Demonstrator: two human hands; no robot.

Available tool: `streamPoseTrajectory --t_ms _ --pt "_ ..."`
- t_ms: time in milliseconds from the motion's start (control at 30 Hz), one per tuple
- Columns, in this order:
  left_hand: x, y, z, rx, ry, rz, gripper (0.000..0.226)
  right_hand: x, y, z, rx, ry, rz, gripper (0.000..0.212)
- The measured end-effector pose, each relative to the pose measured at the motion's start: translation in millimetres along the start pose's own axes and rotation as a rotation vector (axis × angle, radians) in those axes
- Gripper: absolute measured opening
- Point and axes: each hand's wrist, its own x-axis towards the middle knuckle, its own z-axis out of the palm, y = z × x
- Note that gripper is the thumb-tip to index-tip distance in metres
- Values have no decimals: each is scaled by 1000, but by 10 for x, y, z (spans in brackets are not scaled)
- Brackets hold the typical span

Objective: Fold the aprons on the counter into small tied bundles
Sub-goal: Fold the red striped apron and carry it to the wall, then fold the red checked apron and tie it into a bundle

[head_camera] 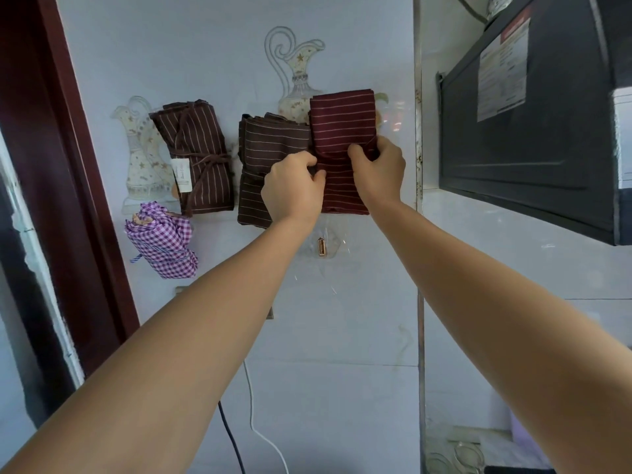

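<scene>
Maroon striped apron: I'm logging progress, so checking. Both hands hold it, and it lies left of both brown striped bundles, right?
No. The head view shows the maroon striped apron right of the tied brown bundle and the second brown bundle, not left. The left hand and right hand do hold it.

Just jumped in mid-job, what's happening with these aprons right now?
A person has both hands on the maroon striped apron against the tiled wall: the left hand and right hand grip its folded middle. Whether it's tied is hidden under them. Beside it sits a brown striped bundle; further left, a tied brown bundle and a purple checked bundle.
</scene>
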Motion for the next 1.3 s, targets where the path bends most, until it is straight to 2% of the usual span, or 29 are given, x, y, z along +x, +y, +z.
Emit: streamPoseTrajectory --t_ms 200,500,700,833,900,1033,1133,1300 --pt "46 73 -43 -25 -1 57 39 91 -98 -31 -53 77 -46 18" --pt "-81 -35 33 46 -108 87 47 -105 -6 -107 -73 8 43 25" --pt "-213 25 14 123 -223 56 59 -442 100 -168 -2 -83 170 30" --pt "-377 -21 -72 113 -285 6 53 -666 117 -274 56 -183 291 39" --pt "-496 -91 -144 84 -297 -37 42 -875 139 -340 104 -224 403 32" --pt "-1010 -455 -326 -5 -316 -179 15 -1593 226 -429 112 -479 577 20" --pt "-1661 -922 -539 -71 -343 -356 16 -2217 239 -386 107 -717 638 19" --pt "-3388 -1818 -1224 16 -431 -783 20 -3523 279 -164 98 -1209 755 10"
